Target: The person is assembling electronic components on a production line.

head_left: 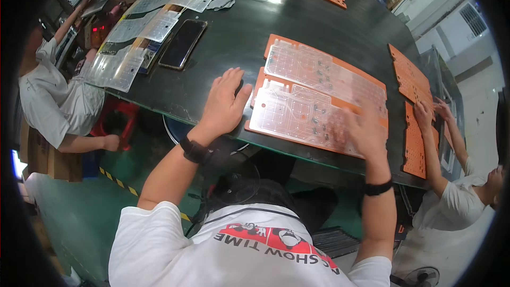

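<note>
Holding the left hand (227, 101) near the front edge of the table (239, 32), with fingers straight and fairly close, thumb angled away, gripping nothing, just left of the near board (259, 81); leaving contact with the table unclear. Holding the right hand (366, 130) at the right part of the near sheet (287, 111); blurring too much for telling finger spread or touch. Having the near sheet lying flat on the near board, and the far sheet (297, 64) lying on the far board (272, 38) just behind. Leaving only a narrow strip of table along the front edge, and another before the side board (409, 72). Finding wider room between the far board and the phone (183, 45).
</note>
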{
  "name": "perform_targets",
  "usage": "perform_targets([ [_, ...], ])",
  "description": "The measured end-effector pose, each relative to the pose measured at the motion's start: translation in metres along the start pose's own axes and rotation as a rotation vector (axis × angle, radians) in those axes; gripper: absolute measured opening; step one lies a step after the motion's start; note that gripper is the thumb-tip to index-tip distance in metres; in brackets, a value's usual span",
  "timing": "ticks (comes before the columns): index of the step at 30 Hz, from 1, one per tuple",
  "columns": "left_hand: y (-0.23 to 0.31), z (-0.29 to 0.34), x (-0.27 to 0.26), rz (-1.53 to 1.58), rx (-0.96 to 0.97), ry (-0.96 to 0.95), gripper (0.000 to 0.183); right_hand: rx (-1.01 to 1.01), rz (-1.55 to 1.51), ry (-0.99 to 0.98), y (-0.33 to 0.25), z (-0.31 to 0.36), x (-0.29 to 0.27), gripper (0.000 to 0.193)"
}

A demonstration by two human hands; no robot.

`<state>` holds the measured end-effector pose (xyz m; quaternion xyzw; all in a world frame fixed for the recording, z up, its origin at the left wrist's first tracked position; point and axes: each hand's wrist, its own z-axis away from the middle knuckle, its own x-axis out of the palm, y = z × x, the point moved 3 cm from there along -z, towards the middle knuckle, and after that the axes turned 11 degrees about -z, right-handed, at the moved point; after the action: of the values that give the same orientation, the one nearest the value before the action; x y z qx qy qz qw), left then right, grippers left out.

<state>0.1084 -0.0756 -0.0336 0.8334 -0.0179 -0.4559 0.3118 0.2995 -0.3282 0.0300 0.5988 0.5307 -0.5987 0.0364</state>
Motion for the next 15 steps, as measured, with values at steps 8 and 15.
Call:
perform_targets([
  [8,-0.003,0.010,-0.003,0.182,-0.086,0.174,0.041,-0.143,0.076,-0.424,-0.125,-0.021,0.130,0.034],
  [15,0.018,0.028,-0.018,0.240,0.078,0.371,0.025,0.177,-0.222,-0.575,-0.086,-0.055,0.070,0.026],
])
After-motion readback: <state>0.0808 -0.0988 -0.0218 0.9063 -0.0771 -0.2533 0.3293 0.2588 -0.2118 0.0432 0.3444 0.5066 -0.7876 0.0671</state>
